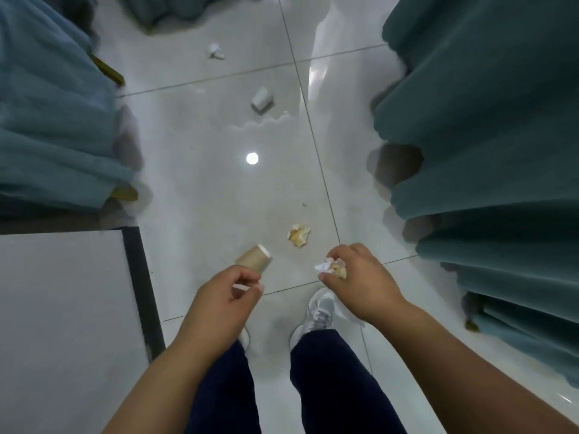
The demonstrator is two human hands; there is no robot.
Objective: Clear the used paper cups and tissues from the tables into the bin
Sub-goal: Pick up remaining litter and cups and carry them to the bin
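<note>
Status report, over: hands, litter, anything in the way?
Right hand grips crumpled tissue. Left hand at brown cup, hold unclear. Stained tissue, white cup on floor ahead.

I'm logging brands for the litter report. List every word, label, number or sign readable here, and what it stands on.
None can be read.
The brown cup, white cup, stained tissue, far tissue, held tissue in the right hand and the shoe show no print; any fine marks are too blurred to read.
</note>
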